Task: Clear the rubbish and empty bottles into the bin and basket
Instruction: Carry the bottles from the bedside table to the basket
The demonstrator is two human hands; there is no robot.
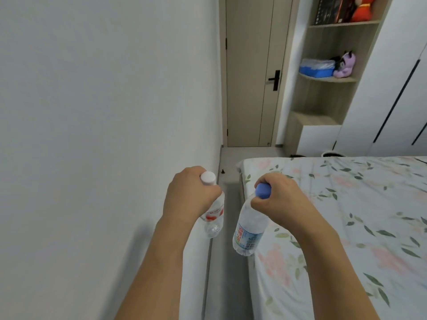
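Person stands in the gap between the white wall and the bed, both arms out front. Left hand grips a clear bottle with a white cap and red label by the neck, fingers curled round it just under the cap; bottle hangs down, tilted slightly, close to the wall side of the bed. Right hand grips a clear bottle with a blue cap and blue label the same way at the neck; it hangs just off the bed's left edge, over the floor strip. Both bottles look empty, near each other but not touching. Bed has a floral sheet. Beyond the bed's far end: closed door, open wooden shelving with a blue container and a purple plush toy.
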